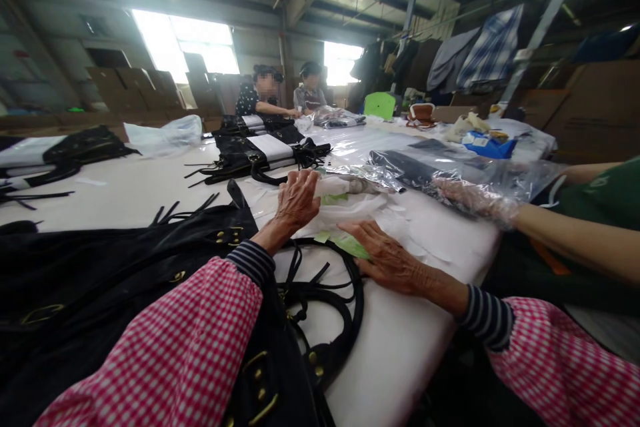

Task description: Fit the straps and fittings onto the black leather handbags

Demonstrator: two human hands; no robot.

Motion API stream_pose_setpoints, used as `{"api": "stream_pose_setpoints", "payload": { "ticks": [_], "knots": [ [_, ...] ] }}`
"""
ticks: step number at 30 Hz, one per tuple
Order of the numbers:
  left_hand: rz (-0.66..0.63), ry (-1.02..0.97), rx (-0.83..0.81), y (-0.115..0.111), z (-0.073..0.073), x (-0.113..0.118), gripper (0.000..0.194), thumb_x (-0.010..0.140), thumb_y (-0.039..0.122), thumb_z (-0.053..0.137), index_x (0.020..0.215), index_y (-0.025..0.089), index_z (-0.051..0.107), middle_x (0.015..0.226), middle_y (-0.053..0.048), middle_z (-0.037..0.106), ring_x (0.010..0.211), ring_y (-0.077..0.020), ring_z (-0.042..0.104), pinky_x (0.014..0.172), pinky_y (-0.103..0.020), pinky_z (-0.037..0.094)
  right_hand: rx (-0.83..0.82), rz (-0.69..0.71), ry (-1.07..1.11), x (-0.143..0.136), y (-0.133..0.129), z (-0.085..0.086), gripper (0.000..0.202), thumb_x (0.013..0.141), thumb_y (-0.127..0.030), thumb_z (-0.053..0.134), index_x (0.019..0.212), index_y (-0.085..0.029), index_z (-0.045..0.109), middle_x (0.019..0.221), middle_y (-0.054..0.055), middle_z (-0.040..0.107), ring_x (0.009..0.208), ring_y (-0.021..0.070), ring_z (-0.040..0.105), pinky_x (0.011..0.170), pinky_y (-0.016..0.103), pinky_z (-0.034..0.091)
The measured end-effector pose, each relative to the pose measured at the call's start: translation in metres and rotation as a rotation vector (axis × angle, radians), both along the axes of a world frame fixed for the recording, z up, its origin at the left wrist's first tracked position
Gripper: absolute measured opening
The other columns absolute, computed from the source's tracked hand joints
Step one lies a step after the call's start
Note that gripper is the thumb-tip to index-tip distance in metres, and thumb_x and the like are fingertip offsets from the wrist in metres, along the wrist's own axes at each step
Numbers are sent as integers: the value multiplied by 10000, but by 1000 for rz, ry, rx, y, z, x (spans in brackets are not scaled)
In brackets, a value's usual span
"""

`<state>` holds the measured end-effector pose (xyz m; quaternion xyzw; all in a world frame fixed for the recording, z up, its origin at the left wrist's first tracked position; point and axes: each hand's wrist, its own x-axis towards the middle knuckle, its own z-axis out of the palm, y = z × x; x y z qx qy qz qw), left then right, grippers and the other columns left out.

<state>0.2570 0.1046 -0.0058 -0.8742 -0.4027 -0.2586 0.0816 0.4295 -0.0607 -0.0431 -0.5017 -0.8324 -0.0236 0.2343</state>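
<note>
Clear plastic, crumpled and shiny, is what the head view shows under the person's hands: a thin plastic bag [350,210] lying on the white table [400,347] near its right edge, with pale green paper slips showing beneath it. The left hand [297,200] rests on the far end of the bag, its fingers curled over a rolled white bundle [333,185] and closed on it in a loose grasp. The right hand [387,257] lies flat and open on the near part of the bag, palm down, fingers spread and gripping nothing, only pressing the film to the table. I judge the step in hand to be smoothing or opening the bag while its end is held, and the next move would call for a firm hold at the far end and a steady flat press near the table edge so the slippery film does not slide. Both forearms, in red-checked sleeves over striped cuffs, reach forward, the left arm crossing a black fringed handbag [150,267] at the near left edge, its looped strap [330,307] lying between the hands. A co-worker's gloved hand [475,200] reaches in from the right edge toward wrapped goods.
</note>
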Motion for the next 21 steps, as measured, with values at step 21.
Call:
{"api": "stream_pose_setpoints", "payload": {
  "ticks": [21],
  "knots": [
    [-398, 111, -744, -40, 14, -25, 464, 934, 252, 460, 1380, 125, 477, 1269, -116, 657, 1070, -198, 659, 903, -299, 517, 172, -277, 588, 34, -66, -6, 152, 925, -250, 569, 951, -219, 716, 1014, 44, 707, 909, 187, 665, 634, 261, 496]
  ]
}}
